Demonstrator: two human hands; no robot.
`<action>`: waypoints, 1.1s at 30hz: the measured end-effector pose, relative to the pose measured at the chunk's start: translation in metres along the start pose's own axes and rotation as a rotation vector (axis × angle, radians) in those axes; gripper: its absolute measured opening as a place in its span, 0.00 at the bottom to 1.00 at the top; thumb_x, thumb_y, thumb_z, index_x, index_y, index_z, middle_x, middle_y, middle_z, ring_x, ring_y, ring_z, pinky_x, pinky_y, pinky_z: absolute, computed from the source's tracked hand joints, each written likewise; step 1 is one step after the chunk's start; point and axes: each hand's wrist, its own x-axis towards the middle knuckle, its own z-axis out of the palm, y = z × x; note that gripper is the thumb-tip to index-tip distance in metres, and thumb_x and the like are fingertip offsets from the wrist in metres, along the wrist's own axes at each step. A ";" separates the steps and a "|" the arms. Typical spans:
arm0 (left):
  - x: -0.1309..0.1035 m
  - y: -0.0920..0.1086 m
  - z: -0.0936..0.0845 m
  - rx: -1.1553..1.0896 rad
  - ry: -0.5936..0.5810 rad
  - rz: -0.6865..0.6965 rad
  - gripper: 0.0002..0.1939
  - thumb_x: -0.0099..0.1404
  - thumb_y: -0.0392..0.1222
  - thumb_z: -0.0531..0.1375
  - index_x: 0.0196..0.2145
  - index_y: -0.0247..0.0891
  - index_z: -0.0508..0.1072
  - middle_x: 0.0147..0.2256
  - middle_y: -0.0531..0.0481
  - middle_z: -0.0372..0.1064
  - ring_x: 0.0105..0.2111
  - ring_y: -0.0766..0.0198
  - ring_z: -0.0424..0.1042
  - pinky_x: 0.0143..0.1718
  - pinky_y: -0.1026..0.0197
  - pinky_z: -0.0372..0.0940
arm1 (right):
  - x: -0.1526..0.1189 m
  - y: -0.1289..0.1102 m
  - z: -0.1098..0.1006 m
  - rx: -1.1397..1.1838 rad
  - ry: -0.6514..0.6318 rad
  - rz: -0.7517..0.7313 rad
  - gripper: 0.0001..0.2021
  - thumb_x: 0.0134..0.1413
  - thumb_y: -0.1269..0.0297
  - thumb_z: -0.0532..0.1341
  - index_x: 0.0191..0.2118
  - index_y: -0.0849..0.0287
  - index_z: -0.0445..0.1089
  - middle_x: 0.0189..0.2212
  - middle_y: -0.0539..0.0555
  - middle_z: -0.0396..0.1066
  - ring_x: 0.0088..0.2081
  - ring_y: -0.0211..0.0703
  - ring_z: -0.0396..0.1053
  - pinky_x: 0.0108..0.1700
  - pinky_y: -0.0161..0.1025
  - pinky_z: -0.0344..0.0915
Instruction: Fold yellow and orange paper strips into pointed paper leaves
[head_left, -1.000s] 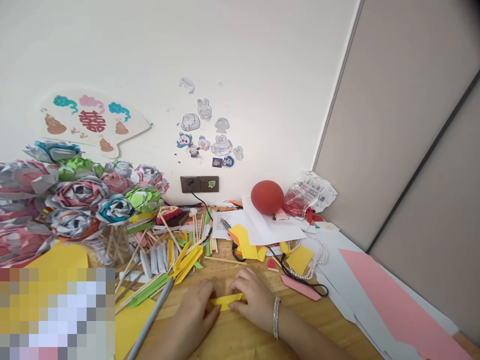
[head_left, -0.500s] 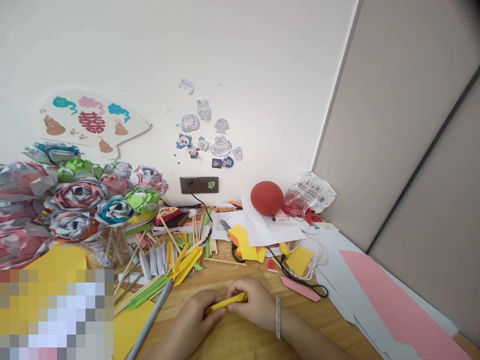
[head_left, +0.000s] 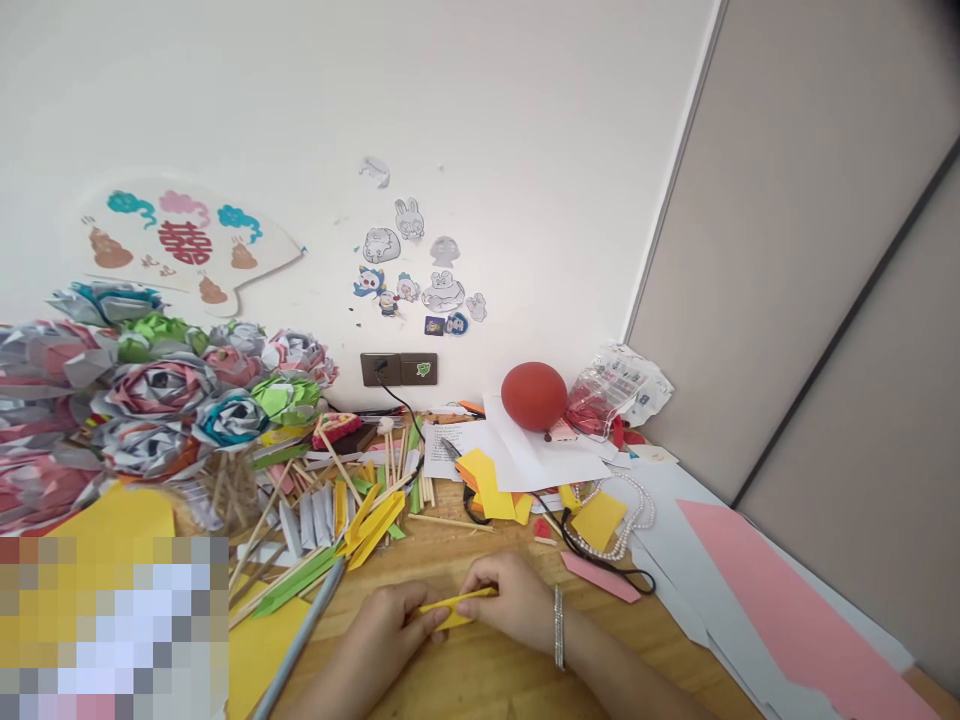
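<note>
A narrow piece of folded yellow paper (head_left: 454, 620) is held between both hands, low over the wooden table. My left hand (head_left: 394, 625) pinches its left end between thumb and fingers. At the other end my right hand (head_left: 510, 600), with a sparkly bracelet (head_left: 559, 628) on the wrist, grips it the same way. Other folded yellow paper strips (head_left: 379, 528) lie just beyond my left hand. Beyond the right one is a pink paper piece (head_left: 600, 577).
Paper flowers (head_left: 161, 388) crowd the left side. Sticks and green strips (head_left: 296, 585) lie in front of them. A red balloon (head_left: 534, 396) rests on white sheets (head_left: 555, 468) by the wall. Black cable (head_left: 600, 560), pearl beads (head_left: 637, 520) and large pink paper (head_left: 795, 610) lie right.
The yellow paper is now turned so that more of its lower face shows between my thumbs. Both hands have shifted only slightly and keep their hold.
</note>
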 end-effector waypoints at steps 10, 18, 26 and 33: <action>0.006 -0.008 0.002 -0.045 -0.045 -0.006 0.19 0.58 0.54 0.48 0.21 0.37 0.65 0.22 0.54 0.65 0.23 0.65 0.58 0.24 0.65 0.51 | 0.001 0.003 -0.003 0.009 -0.023 -0.006 0.01 0.44 0.69 0.66 0.27 0.59 0.75 0.23 0.46 0.72 0.27 0.36 0.65 0.29 0.30 0.57; 0.007 -0.008 0.000 -0.024 -0.041 0.001 0.18 0.56 0.56 0.47 0.19 0.40 0.58 0.20 0.57 0.53 0.22 0.66 0.53 0.24 0.65 0.48 | 0.003 0.006 -0.006 0.015 -0.057 -0.065 0.03 0.46 0.69 0.65 0.30 0.60 0.76 0.26 0.48 0.74 0.28 0.36 0.67 0.31 0.30 0.59; 0.003 -0.004 -0.001 -0.069 -0.013 0.007 0.19 0.59 0.54 0.48 0.22 0.38 0.67 0.22 0.53 0.67 0.23 0.65 0.60 0.26 0.65 0.52 | 0.001 0.006 -0.003 0.116 -0.020 -0.147 0.04 0.48 0.71 0.61 0.29 0.61 0.75 0.24 0.49 0.71 0.26 0.36 0.67 0.30 0.30 0.60; 0.003 -0.007 0.001 -0.321 -0.051 -0.010 0.21 0.57 0.61 0.51 0.25 0.39 0.65 0.22 0.53 0.70 0.21 0.64 0.65 0.24 0.65 0.57 | 0.000 0.009 -0.002 0.263 -0.132 -0.142 0.07 0.53 0.69 0.56 0.34 0.61 0.72 0.18 0.44 0.62 0.17 0.32 0.64 0.25 0.29 0.61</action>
